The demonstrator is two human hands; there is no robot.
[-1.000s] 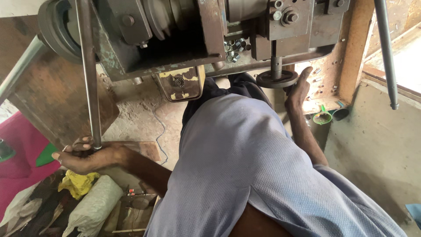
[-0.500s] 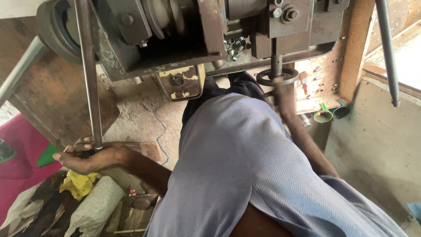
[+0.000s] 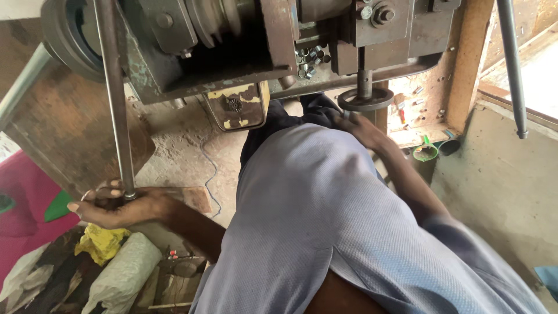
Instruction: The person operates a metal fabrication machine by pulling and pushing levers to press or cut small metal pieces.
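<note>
Lever rod sits clamped at its lower end in my left hand; my right hand, just under the handwheel, has a grip I cannot tell.

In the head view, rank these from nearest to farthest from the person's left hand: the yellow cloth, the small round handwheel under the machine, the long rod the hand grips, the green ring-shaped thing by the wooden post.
1. Long rod: gripped at its lower end by the left hand.
2. Yellow cloth: just below the hand.
3. Round handwheel: upper middle, under the machine.
4. Green ring: far right, by the wooden post.
</note>
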